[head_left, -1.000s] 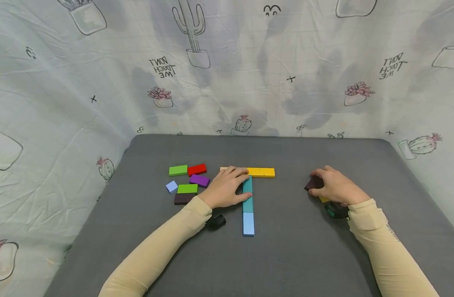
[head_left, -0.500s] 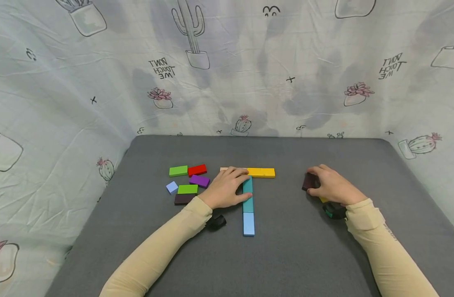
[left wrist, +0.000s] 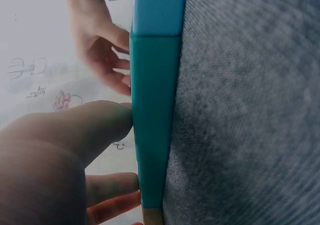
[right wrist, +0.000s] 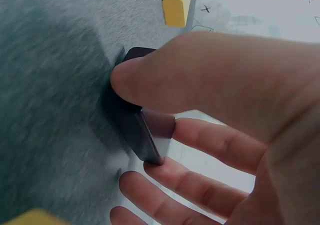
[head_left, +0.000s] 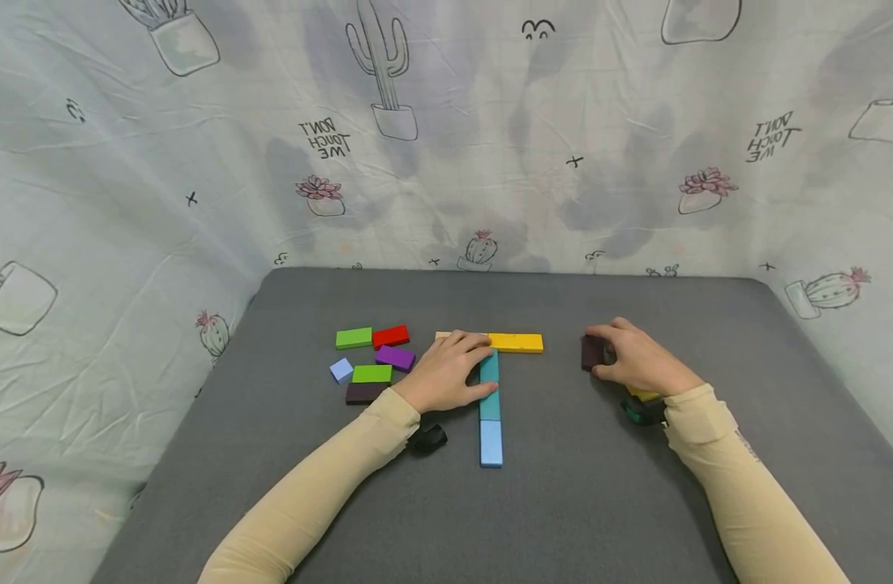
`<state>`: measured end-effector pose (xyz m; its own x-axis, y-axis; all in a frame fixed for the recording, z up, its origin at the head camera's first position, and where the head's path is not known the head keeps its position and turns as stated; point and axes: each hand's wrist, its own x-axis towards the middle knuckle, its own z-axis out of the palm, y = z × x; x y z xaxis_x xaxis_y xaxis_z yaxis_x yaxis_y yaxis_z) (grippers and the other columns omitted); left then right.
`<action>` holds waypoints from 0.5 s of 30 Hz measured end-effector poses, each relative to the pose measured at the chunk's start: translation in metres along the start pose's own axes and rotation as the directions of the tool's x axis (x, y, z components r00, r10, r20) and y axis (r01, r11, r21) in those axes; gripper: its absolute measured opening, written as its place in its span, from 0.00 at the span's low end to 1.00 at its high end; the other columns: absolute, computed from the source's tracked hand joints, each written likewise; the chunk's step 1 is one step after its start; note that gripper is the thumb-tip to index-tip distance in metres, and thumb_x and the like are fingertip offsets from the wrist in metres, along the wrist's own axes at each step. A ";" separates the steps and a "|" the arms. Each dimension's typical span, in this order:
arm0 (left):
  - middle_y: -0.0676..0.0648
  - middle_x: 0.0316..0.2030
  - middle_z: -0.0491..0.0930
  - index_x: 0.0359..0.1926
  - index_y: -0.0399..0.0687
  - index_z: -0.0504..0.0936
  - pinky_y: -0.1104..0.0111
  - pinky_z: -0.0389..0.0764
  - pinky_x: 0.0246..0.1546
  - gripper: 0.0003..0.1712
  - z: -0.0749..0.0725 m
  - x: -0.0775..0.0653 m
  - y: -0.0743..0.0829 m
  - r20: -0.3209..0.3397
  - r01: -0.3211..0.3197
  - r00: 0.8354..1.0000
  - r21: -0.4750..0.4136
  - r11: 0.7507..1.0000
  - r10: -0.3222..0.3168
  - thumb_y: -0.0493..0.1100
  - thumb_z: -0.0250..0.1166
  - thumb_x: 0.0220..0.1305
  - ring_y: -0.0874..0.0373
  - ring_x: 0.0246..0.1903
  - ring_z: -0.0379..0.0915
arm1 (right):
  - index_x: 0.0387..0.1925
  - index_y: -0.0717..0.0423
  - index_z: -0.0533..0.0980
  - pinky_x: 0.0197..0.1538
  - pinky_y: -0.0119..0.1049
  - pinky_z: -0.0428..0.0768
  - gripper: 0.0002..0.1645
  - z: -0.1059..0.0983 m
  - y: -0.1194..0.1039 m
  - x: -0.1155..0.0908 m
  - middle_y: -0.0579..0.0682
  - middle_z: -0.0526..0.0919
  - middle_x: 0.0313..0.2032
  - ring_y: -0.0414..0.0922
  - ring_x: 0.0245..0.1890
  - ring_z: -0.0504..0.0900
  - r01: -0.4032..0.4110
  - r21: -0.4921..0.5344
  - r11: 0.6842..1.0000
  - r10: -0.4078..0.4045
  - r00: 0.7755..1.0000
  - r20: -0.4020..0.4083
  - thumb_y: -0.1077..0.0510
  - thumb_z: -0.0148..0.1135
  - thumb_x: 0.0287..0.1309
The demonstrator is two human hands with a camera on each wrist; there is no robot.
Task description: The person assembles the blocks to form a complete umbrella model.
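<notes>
My left hand [head_left: 449, 375] rests on the row of blocks, its thumb and fingertips touching the top of the teal block [head_left: 491, 405]. A light blue block [head_left: 491, 444] adjoins the teal one at its near end. Across the far end lie a yellow-orange block [head_left: 516, 343] and a pale tan block [head_left: 441, 335], mostly covered by my fingers. To the right, my right hand [head_left: 641, 358] pinches a dark brown block [right wrist: 150, 130] between thumb and fingers, low over the table. Partly under that wrist sits a yellow block [head_left: 643, 394].
Left of my left hand lie loose blocks: green [head_left: 354, 338], red [head_left: 391, 336], purple [head_left: 396, 358], a small light blue one [head_left: 341, 371], another green [head_left: 371, 374] and a dark brown one [head_left: 366, 393]. A patterned cloth [head_left: 482, 162] hangs behind the grey table [head_left: 563, 503].
My right hand has shifted left with the dark brown block, which has turned more upright in the head view. The yellow block shows more. My left hand stays where it was.
</notes>
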<state>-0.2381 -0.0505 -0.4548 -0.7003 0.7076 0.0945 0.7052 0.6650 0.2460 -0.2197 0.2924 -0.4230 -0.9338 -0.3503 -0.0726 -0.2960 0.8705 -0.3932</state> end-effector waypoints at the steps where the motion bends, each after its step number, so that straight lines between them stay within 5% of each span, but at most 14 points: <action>1: 0.47 0.72 0.70 0.71 0.48 0.77 0.50 0.68 0.71 0.36 0.000 0.000 0.000 0.003 0.002 1.000 0.000 1.000 -0.002 0.64 0.62 0.73 0.50 0.69 0.65 | 0.71 0.66 0.70 0.47 0.53 0.80 0.39 0.001 -0.001 0.002 0.65 0.76 0.54 0.55 0.46 0.80 0.001 0.000 1.000 -0.001 1.000 0.002 0.60 0.72 0.60; 15: 0.48 0.72 0.71 0.71 0.49 0.77 0.49 0.68 0.70 0.36 0.001 -0.001 -0.001 0.002 0.000 1.000 0.003 1.000 0.000 0.65 0.61 0.73 0.50 0.69 0.65 | 0.71 0.66 0.71 0.50 0.54 0.82 0.37 0.008 -0.016 0.036 0.65 0.77 0.57 0.57 0.50 0.82 0.034 0.015 0.999 -0.034 0.999 -0.004 0.62 0.70 0.62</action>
<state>-0.2383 -0.0513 -0.4560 -0.7003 0.7079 0.0922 0.7052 0.6659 0.2435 -0.2468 0.2637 -0.4265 -0.9241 -0.3781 -0.0558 -0.3243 0.8530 -0.4089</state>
